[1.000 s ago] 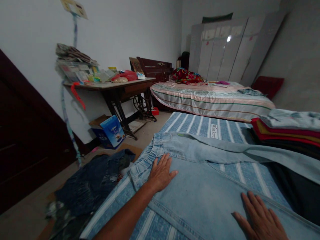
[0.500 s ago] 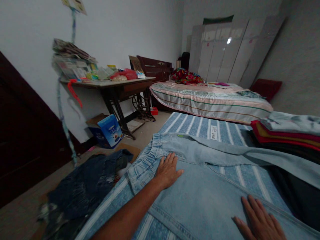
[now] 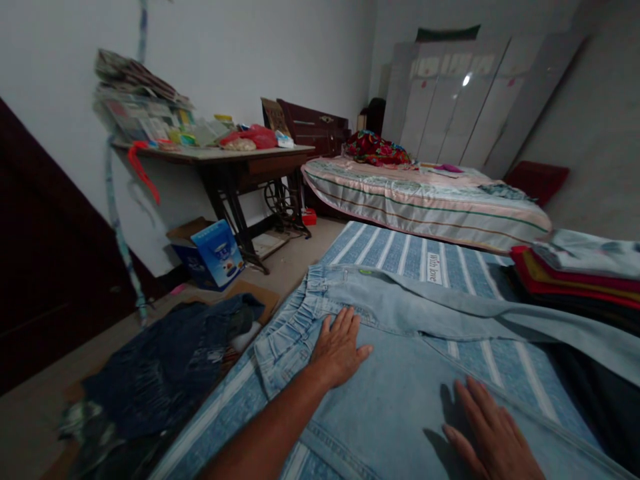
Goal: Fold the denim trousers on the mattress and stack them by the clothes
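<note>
Light blue jeans (image 3: 395,367) with a gathered elastic waistband lie spread over a blue-and-white striped bed cover (image 3: 395,247). My left hand (image 3: 341,348) rests flat on the denim just below the waistband, its fingers stretched and the thumb apart. Further down the leg, my right hand (image 3: 495,430) hovers a little above the fabric, fingers extended, with its shadow on the denim beside it. Neither hand holds anything. The waistband points left, and the legs run off to the right.
Folded clothes (image 3: 575,277) are stacked at the right. Dark denim clothes (image 3: 165,367) lie heaped at the left, near a blue box (image 3: 215,253). Behind are a cluttered sewing-machine table (image 3: 225,157), another bed (image 3: 425,197) and a pale wardrobe (image 3: 445,100).
My right hand has shifted left and lifted slightly off the jeans. My left hand stays in place on the denim. The view has tilted and turned slightly.
</note>
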Demonstrator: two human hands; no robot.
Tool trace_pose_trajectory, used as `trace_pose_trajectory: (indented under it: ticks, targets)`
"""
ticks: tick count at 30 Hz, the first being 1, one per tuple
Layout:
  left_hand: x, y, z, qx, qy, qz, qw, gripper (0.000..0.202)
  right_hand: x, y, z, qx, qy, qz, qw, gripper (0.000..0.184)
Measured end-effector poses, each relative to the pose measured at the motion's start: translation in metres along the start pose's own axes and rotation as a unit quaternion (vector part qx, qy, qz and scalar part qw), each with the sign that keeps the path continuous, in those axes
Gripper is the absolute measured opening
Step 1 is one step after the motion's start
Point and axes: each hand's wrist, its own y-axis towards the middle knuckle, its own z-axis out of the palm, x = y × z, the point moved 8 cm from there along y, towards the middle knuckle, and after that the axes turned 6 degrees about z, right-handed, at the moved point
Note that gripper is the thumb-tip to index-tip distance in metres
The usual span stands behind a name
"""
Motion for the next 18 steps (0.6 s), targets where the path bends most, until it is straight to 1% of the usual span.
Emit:
trace_pose_trajectory:
  ticks: [3,4,6,7,9,12,15,18]
  targets:
    - [0.0,-0.001,0.0,-0.005,-0.004,0.003,1.0,0.07,0.057,0.037,-0.002,0.015,0.033,-0.062,0.997,0.059]
    - [0.0,-0.001,0.0,-0.006,-0.006,0.003,1.0,0.069,0.072,0.049,-0.003,0.02,0.044,-0.072,0.996,0.058]
    - [0.0,-0.002,0.0,-0.011,-0.01,0.003,1.0,0.068,0.097,0.069,0.002,0.046,0.061,-0.088,0.993,0.059]
    - [0.0,-0.002,0.0,-0.014,-0.012,0.004,1.0,0.067,0.105,0.077,0.006,0.061,0.066,-0.092,0.992,0.06]
    - [0.001,-0.002,0.0,-0.021,-0.016,0.006,1.0,0.067,0.113,0.086,0.016,0.089,0.068,-0.097,0.989,0.062]
    - [0.003,-0.002,0.002,-0.031,-0.02,0.005,0.999,0.069,0.112,0.087,0.027,0.105,0.063,-0.101,0.987,0.064]
    - [0.004,-0.002,0.004,-0.036,-0.023,0.008,0.999,0.068,0.111,0.085,0.029,0.098,0.06,-0.102,0.988,0.063]
    - [0.003,-0.001,0.004,-0.042,-0.024,0.011,0.999,0.067,0.115,0.088,0.024,0.076,0.061,-0.097,0.99,0.06]
